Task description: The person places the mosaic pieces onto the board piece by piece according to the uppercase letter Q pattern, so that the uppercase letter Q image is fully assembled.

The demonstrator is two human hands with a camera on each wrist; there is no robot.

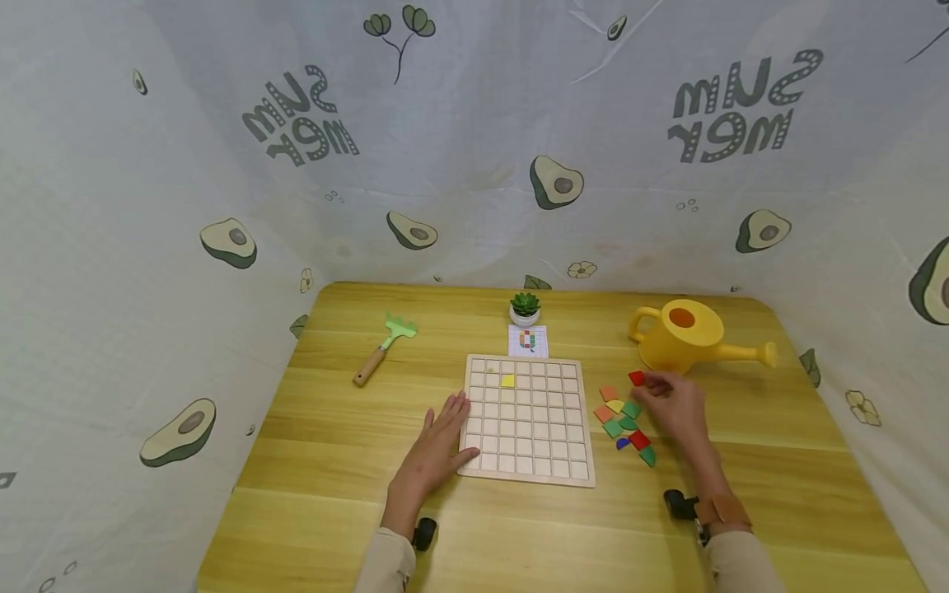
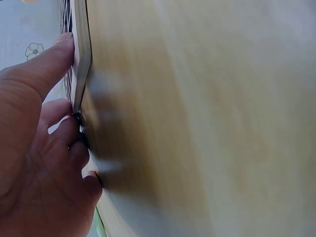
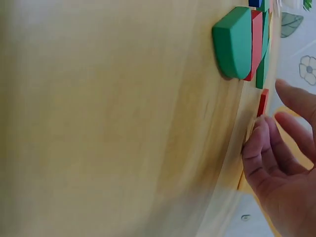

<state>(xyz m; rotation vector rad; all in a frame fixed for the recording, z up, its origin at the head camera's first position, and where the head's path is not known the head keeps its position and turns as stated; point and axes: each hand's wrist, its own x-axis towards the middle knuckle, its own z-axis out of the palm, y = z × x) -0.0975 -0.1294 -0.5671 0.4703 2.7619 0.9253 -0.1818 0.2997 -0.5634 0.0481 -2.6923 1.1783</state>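
Note:
My left hand (image 1: 432, 449) lies along the left edge of a square wooden grid board (image 1: 525, 479), fingers spread; in the left wrist view its thumb rests on the rim of the board (image 2: 83, 54). One yellow square tile (image 1: 507, 380) sits in an upper cell of the board. To the right of the board, my right hand (image 1: 676, 405) has its fingertips at a red tile (image 1: 636, 378). In the right wrist view the fingers touch the end of this red tile (image 3: 263, 102), and the thumb stands apart from them.
Several coloured tiles, among them an orange tile (image 1: 608, 394) and a blue tile (image 1: 623, 443), lie right of the board. Behind stand a yellow watering can (image 1: 678, 338), a pattern card (image 1: 539, 346) and a potted plant (image 1: 525, 309). A small green rake (image 1: 378, 354) lies left.

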